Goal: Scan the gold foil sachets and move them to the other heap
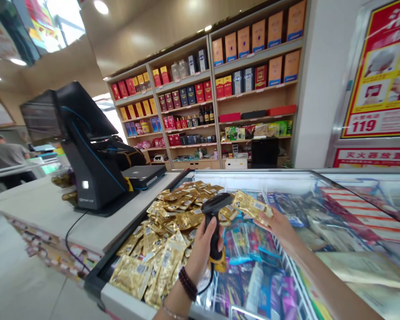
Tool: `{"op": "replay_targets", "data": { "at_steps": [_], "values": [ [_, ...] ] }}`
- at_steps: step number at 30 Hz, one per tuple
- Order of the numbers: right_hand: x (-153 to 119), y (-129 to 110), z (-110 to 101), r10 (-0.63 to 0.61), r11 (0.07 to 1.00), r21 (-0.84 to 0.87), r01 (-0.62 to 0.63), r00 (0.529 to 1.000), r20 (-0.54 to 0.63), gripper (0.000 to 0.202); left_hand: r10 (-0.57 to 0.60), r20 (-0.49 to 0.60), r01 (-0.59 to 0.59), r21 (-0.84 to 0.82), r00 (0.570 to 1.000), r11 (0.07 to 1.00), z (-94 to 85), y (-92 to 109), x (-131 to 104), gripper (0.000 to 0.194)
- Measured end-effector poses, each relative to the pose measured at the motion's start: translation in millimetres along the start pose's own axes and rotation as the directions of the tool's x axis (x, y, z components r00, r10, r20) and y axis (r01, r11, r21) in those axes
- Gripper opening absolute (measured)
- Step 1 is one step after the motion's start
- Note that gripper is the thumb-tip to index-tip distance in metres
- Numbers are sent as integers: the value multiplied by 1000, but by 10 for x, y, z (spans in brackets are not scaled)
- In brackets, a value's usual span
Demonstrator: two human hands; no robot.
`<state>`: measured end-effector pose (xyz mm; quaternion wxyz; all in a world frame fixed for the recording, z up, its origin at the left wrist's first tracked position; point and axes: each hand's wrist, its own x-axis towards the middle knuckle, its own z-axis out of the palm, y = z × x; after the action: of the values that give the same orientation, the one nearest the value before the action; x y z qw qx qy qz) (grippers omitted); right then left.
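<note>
My left hand (209,238) is wrapped round the handle of a black barcode scanner (217,203), its head turned toward the right. Between the fingers of my right hand (276,224) is a gold foil packet (250,205), its pale label facing up, just right of the scanner's head. Many more gold packets (166,226) lie heaped on the freezer's glass top, to the left of and beyond the scanner. A dark cord hangs from the scanner's handle and runs past my left wrist.
Under the glass, the chest freezer (115,295) holds colourful packages (243,240) and wire dividers. A checkout terminal (90,151) and a flat black device (143,175) stand on the counter (50,213) at left. Shelves (186,82) of boxes line the back wall. Another person (6,158) is at far left.
</note>
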<state>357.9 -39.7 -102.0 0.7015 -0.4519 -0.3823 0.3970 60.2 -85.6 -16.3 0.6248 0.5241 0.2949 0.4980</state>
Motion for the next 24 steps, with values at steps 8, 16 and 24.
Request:
{"op": "replay_targets", "data": {
  "at_steps": [8, 16, 24],
  "values": [
    [-69, -122, -2, 54, 996, 72, -60, 995, 82, 57, -174, 154, 165, 73, 973, 984, 129, 127, 26, 78],
    [-87, -55, 34, 51, 997, 52, -54, 997, 54, 44, -184, 113, 161, 188, 976, 969, -34, 382, -114, 69],
    [-185, -85, 90, 69, 995, 69, -75, 994, 89, 57, -112, 89, 103, 104, 990, 989, 120, -120, -28, 76]
  ]
}}
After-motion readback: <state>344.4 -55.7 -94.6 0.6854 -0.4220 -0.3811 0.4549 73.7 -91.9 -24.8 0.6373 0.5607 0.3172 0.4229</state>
